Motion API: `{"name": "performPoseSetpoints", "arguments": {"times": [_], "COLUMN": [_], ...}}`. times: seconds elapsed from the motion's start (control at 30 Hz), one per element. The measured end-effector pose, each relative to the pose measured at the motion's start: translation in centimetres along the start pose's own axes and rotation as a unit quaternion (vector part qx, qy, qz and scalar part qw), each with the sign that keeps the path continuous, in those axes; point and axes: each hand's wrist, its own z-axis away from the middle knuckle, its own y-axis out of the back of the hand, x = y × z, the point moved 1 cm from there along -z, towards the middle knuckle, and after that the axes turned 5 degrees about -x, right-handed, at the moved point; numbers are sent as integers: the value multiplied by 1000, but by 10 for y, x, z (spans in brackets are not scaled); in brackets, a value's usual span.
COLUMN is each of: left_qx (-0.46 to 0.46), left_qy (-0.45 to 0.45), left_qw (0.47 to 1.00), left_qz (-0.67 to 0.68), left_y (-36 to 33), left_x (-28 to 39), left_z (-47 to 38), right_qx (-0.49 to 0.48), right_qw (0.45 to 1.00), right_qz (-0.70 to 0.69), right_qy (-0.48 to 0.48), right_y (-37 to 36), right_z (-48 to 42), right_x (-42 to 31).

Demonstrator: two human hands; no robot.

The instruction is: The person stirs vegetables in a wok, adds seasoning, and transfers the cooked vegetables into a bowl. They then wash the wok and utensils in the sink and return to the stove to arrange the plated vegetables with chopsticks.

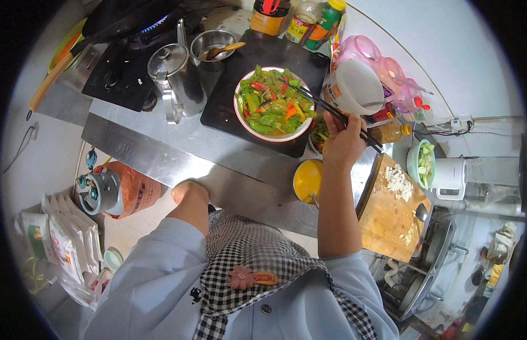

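My right hand point(344, 138) grips a pair of dark chopsticks point(320, 102), whose tips touch a piece of green pepper at the right of a full dish. That red-rimmed white plate point(274, 138) holds green and red peppers point(269, 102) and stands on a black board point(221, 112). Under my right hand, partly hidden, is another bowl of food point(318, 134). A yellow-lined metal bowl point(308, 182) with a spoon handle stands left of my right forearm. My left hand point(182, 191) hangs low at the steel counter's edge, mostly hidden behind its forearm; its fingers cannot be made out.
Left of the board stand a steel pot with a spout point(174, 80) and a small metal bowl point(210, 40) with a brush. A wok point(114, 21) sits by a blue flame. Sauce bottles point(267, 21) line the back. A wooden board point(386, 216) holds chopped white pieces; a gas cylinder point(100, 191) stands below.
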Motion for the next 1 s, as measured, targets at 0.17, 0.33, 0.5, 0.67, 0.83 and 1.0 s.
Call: {"name": "performPoseSetpoints", "arguments": {"times": [0.17,0.33,0.5,0.67,0.83,1.0], "left_qx": [-11,-36,-38,-36,-26,-16], "left_qy": [-13,-43,-37,-39,-33,-16], "left_qw": [1000,998,998,998,999,999], "left_qz": [-5,-30,-33,-20,-1,40], "left_y": [-1,-16,-22,-23,-23,-15], "left_x": [0,-13,-28,-23,-18,-7], "left_z": [-6,-30,-30,-25,-30,-30], "right_qx": [10,32,71,108,70,32], "right_qw": [1000,994,981,961,959,923], "right_qz": [-4,73,133,253,274,381], "right_qy": [8,70,121,6,2,49], "right_y": [5,46,98,121,122,99], "right_z": [1,-6,-6,-6,-8,-17], "right_x": [-10,-51,-71,-39,-42,-75]}}
